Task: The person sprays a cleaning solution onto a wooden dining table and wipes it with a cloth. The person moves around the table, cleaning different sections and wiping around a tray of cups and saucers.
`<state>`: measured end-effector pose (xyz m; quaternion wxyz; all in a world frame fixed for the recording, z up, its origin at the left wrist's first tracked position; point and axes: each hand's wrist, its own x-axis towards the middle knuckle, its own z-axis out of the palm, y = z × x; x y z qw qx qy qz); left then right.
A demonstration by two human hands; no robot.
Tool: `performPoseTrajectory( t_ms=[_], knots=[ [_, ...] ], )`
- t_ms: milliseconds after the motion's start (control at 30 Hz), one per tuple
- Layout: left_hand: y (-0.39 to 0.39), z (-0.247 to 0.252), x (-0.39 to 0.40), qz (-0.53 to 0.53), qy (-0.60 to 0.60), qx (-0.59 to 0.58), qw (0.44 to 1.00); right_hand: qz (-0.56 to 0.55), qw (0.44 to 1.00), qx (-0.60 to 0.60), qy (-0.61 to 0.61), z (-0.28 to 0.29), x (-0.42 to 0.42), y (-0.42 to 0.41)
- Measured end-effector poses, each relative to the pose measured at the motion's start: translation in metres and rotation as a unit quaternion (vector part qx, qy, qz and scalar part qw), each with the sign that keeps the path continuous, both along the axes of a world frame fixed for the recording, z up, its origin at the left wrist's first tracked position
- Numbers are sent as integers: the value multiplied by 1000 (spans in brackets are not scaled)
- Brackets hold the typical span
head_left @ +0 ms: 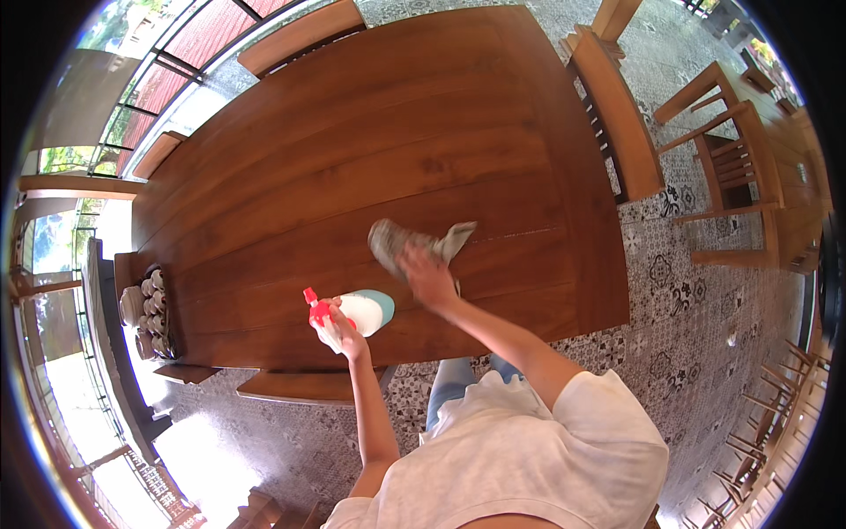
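Observation:
A spray bottle [365,313] with a red trigger head, a white body and a light blue base is gripped in my left hand [342,330], tilted over the near edge of a brown wooden table [317,178]. My right hand [426,274] presses a crumpled grey cloth [396,241] onto the tabletop, right of the bottle and farther in. One end of the cloth sticks up past my fingers. The right hand and cloth look slightly blurred. A thin pale streak crosses the wood to the right of the cloth.
Stacked cups or small pots [153,311] stand at the table's left end. A wooden bench [297,387] is tucked at the near edge, another seat [615,119] is beyond the right end, and a wooden chair [733,165] stands farther right on the patterned tile floor.

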<state>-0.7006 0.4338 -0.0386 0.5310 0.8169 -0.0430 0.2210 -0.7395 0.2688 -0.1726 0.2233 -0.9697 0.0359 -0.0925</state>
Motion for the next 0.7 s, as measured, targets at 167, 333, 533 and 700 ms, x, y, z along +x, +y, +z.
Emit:
performPoseTrajectory(
  t_ms=[167,333,533,700],
  knots=[
    [4,-8,0,14,-10,-62,998,94,993,22,75,27,-118,-82],
    [-15,9,0,55,16,-49,997,-195,980,-37,29,30,-171,-238],
    [-19,8,-4,120,23,-19,992,-481,868,-113,57,-9,0,-319],
    [-24,5,-6,116,1,-92,989,-379,921,-92,-16,-18,158,-272]
  ],
)
